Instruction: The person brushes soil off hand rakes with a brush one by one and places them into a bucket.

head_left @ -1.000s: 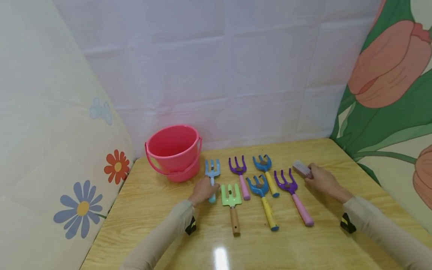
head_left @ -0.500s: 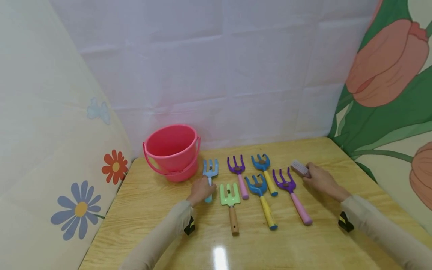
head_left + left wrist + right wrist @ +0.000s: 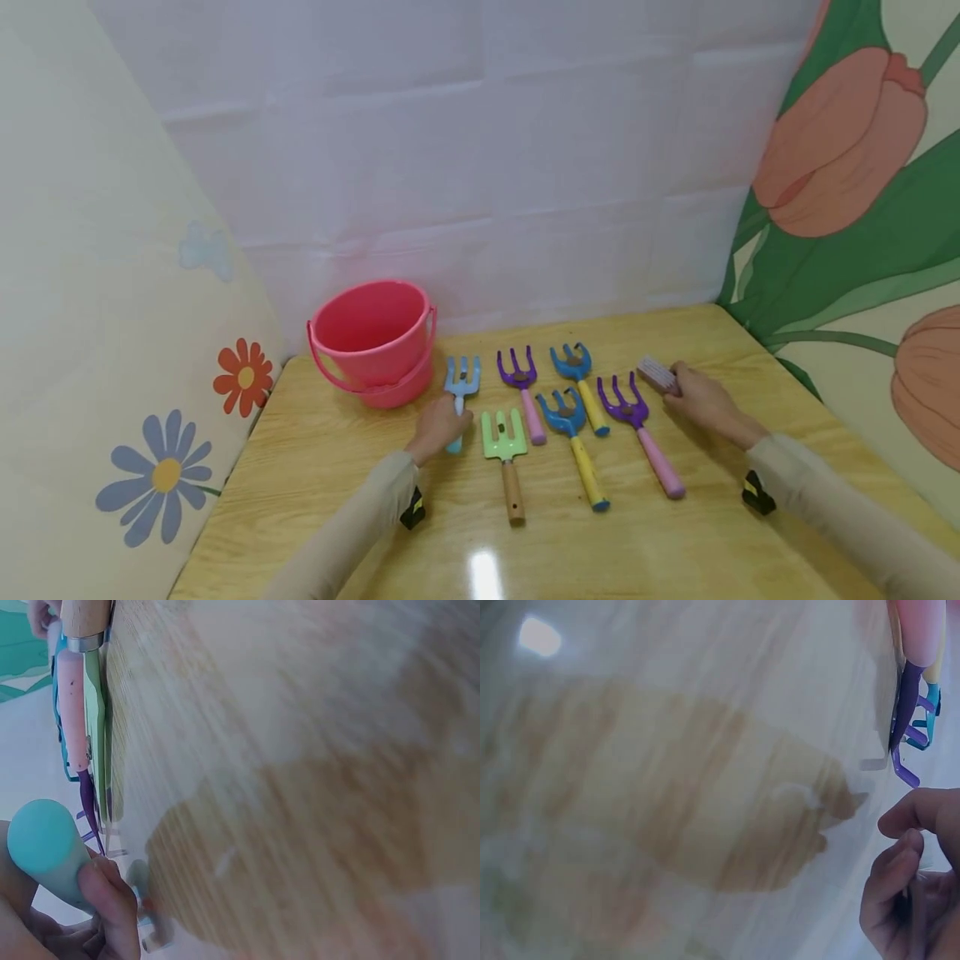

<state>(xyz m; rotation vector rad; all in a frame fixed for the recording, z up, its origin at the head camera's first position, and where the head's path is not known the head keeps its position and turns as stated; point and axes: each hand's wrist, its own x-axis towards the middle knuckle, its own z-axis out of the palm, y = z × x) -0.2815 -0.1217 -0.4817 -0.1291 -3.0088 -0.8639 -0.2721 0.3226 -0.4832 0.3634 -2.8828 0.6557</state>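
Observation:
My left hand (image 3: 437, 429) grips the handle of a light blue hand fork (image 3: 462, 379), whose tines point away from me. The rounded turquoise handle end (image 3: 45, 836) shows between thumb and fingers in the left wrist view. At the right, my right hand (image 3: 701, 400) holds a small brush (image 3: 658, 375) with pale bristles facing up. Most of the brush is hidden by the fingers in the right wrist view. Just right of my left hand lies a green hand fork (image 3: 504, 437) with a wooden handle. A purple fork with a pink handle (image 3: 660, 462) lies left of my right hand.
Behind my left hand stands a pink bucket (image 3: 375, 342), its handle hanging down in front. Two blue forks with yellow handles (image 3: 588, 473) and another purple fork (image 3: 517, 375) lie mid-table. White cloth (image 3: 487, 167) backs the wooden table (image 3: 337, 492).
The head view has shifted slightly, so everything appears a little farther left. Both hands keep their holds on the light blue hand fork and the brush, and the other tools lie unmoved.

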